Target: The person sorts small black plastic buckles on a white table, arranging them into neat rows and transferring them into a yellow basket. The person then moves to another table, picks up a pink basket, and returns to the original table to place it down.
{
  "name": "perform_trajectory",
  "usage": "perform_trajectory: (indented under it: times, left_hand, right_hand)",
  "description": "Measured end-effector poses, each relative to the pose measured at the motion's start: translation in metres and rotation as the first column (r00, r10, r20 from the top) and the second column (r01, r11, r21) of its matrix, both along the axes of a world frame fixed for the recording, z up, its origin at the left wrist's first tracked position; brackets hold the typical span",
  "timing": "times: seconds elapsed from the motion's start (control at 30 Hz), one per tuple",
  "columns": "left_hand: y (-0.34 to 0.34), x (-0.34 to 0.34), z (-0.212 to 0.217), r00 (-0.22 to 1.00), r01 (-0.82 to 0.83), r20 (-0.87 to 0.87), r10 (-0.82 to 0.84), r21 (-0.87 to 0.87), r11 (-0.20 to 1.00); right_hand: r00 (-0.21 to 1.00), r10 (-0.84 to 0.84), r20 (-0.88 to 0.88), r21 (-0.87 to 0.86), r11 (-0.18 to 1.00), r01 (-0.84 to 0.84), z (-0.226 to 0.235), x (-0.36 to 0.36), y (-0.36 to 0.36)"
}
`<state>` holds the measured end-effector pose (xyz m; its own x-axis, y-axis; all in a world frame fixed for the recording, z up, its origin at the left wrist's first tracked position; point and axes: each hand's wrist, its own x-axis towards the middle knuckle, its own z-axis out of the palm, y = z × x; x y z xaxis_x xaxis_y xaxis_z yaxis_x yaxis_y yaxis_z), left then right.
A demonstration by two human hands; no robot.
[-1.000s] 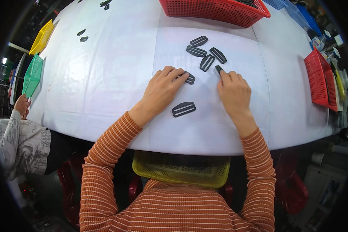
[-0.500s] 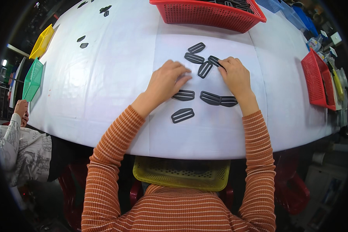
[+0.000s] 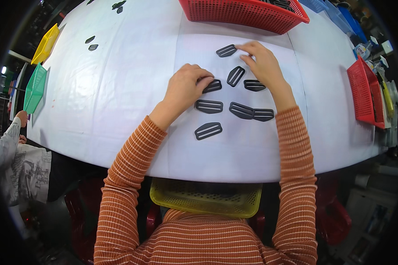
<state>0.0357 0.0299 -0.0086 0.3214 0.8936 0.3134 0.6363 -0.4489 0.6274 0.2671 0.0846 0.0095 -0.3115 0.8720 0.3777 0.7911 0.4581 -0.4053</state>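
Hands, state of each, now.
Left hand: closed, pinching a black buckle.
Right hand: open, blurred, beside another buckle; contact unclear.

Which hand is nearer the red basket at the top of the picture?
Right. The right hand is in front of that red basket, apart from it; the left hand is farther back and more to the left.

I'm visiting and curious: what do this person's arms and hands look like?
The left sleeve and right sleeve match: long, snug, orange-brown ribbed knit ringed with thin pale stripes. The left hand and right hand are bare; no gloves show.
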Motion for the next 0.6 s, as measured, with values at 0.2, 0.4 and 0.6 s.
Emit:
perform_trajectory:
  times: [0.2,0.4,0.6]
  left_hand:
    - [-0.003,-0.028,-0.013,0.967,-0.111,0.226,0.119,-0.049,0.993]
    - [0.013,-0.032,-0.016,0.962,-0.07,0.254,0.096,-0.111,0.991]
    - [0.014,-0.032,-0.019,0.96,-0.092,0.255,0.116,-0.104,0.99]
  right_hand:
    - [0.979,0.118,0.166,-0.147,0.985,-0.094,0.003,-0.015,0.012]
    - [0.962,0.185,0.2,-0.083,0.982,-0.172,-0.018,0.018,-0.021]
    - [0.979,0.131,-0.155,-0.14,0.978,-0.153,-0.022,0.009,-0.039]
